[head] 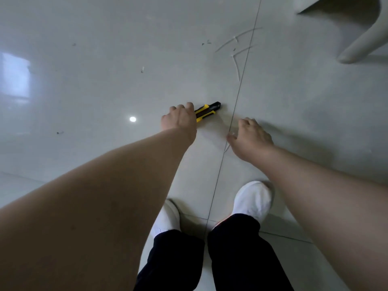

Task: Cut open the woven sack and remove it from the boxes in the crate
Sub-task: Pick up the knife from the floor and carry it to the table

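Observation:
A yellow and black utility knife (207, 111) lies low over the pale tiled floor, its black tip pointing right. My left hand (178, 118) is curled round its rear end, knuckles up. My right hand (249, 137) hovers to the right of the knife, apart from it, fingers loosely bent and holding nothing. No blade shows at the tip. The woven sack, the boxes and the crate are out of view.
Thin white strips (237, 51) and small scraps lie on the floor (105, 80) beyond the knife. A white plastic chair leg (365, 38) stands at the top right. My two feet in white shoes (254, 198) stand below the hands.

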